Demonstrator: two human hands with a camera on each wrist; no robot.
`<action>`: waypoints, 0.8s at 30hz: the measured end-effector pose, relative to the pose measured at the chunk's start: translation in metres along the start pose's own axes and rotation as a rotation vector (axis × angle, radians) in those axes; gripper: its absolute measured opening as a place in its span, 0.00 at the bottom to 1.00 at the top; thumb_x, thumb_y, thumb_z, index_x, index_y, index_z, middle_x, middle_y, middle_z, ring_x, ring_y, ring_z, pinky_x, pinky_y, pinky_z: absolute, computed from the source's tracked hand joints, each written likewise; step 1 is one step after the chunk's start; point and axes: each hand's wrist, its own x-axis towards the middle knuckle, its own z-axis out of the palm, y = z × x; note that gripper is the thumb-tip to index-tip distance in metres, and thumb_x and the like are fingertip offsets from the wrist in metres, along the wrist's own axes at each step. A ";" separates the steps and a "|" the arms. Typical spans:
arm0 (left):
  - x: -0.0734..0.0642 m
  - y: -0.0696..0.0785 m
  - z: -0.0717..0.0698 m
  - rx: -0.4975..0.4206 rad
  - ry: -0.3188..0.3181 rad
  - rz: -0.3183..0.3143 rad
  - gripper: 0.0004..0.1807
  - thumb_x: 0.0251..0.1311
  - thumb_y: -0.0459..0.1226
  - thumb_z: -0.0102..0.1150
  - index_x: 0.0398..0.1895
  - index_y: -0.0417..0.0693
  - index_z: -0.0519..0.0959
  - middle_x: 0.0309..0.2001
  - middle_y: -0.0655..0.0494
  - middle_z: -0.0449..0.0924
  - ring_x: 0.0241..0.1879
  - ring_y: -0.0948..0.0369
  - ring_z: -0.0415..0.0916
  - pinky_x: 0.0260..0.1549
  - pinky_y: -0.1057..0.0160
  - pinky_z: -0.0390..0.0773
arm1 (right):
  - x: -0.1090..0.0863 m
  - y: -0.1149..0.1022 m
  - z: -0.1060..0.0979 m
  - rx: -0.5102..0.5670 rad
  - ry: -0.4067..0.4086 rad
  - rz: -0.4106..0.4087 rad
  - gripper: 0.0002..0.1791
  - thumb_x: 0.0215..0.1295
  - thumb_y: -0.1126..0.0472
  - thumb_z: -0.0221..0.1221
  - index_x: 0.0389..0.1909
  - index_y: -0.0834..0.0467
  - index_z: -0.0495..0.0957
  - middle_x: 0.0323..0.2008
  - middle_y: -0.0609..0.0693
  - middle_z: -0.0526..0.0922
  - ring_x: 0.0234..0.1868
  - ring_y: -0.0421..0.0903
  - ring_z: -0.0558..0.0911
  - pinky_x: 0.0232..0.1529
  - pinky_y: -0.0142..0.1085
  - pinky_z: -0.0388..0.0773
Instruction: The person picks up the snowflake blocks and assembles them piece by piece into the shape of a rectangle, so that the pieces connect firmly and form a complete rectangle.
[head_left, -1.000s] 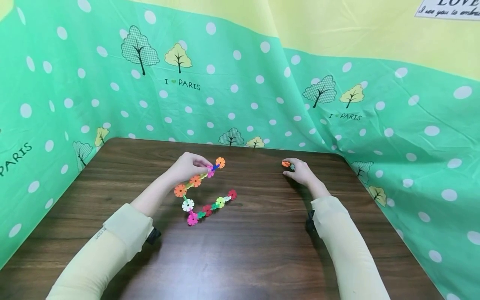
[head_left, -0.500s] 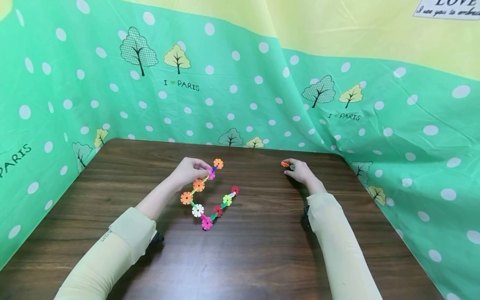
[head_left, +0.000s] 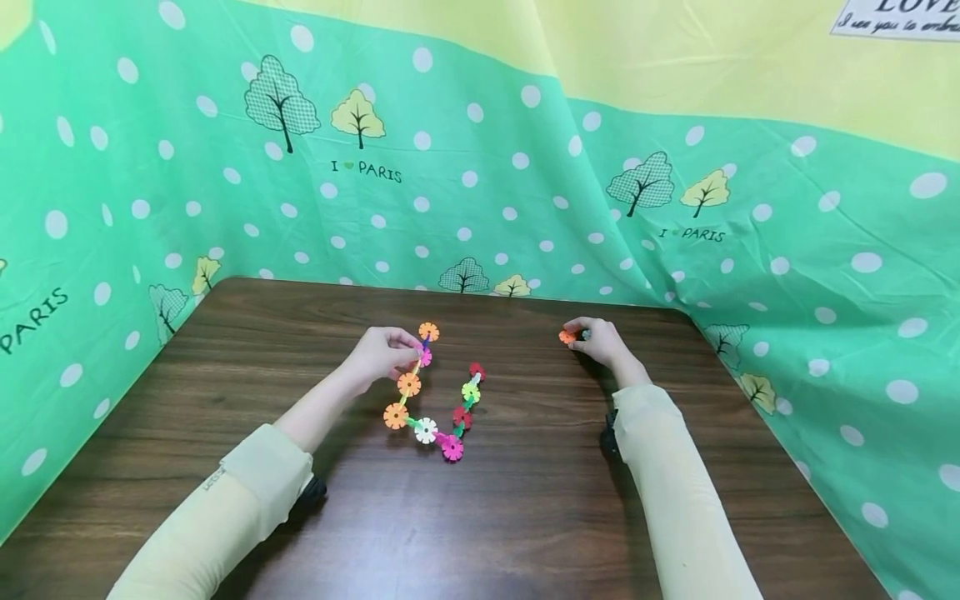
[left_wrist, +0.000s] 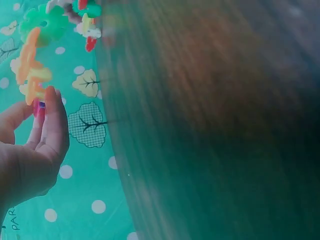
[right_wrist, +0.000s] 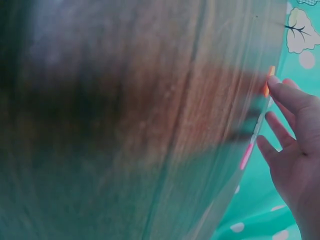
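Observation:
A chain of colourful plastic flower-shaped discs (head_left: 425, 431) curves in a U above the table, made of orange, white, pink, red, green and yellow pieces. My left hand (head_left: 386, 357) pinches it near its upper end, at a pink disc (left_wrist: 38, 107), with an orange disc (head_left: 428, 332) beyond the fingertips. To the right, my right hand (head_left: 602, 342) holds a loose orange disc (head_left: 567, 336) between thumb and fingertips. Beside those fingers lies a grey-green disc (head_left: 587, 335). The right wrist view also has a pink piece (right_wrist: 246, 156) close to the lower fingers, which the hand hides from the head view.
The dark wood table (head_left: 525, 517) has rounded far corners. Green polka-dot cloth (head_left: 465, 208) printed with trees hangs behind it and along both sides. Both wrist views blur the near tabletop.
My left hand has come slightly nearer, and the chain's lower part has swung right into a narrower U. At the right hand, the orange disc has tilted to face the head view and shifted slightly left.

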 end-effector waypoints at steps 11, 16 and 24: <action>-0.004 -0.007 0.002 -0.028 -0.014 -0.025 0.19 0.57 0.33 0.63 0.51 0.37 0.74 0.35 0.46 0.83 0.30 0.57 0.80 0.27 0.60 0.82 | -0.002 -0.005 0.002 0.029 -0.014 0.022 0.19 0.59 0.68 0.62 0.53 0.62 0.77 0.51 0.61 0.79 0.55 0.57 0.73 0.58 0.52 0.68; -0.010 -0.006 0.001 -0.038 -0.041 -0.015 0.28 0.57 0.31 0.61 0.62 0.41 0.67 0.35 0.42 0.82 0.28 0.58 0.80 0.27 0.57 0.82 | -0.002 -0.006 0.004 0.040 -0.023 0.016 0.18 0.59 0.69 0.62 0.52 0.62 0.77 0.50 0.61 0.79 0.55 0.57 0.73 0.58 0.52 0.68; -0.019 -0.002 0.003 -0.088 -0.121 0.048 0.35 0.57 0.26 0.58 0.68 0.45 0.59 0.33 0.42 0.80 0.27 0.55 0.81 0.27 0.52 0.82 | 0.001 -0.008 0.004 0.004 0.014 -0.027 0.17 0.55 0.71 0.64 0.47 0.63 0.79 0.45 0.60 0.78 0.46 0.55 0.74 0.49 0.48 0.72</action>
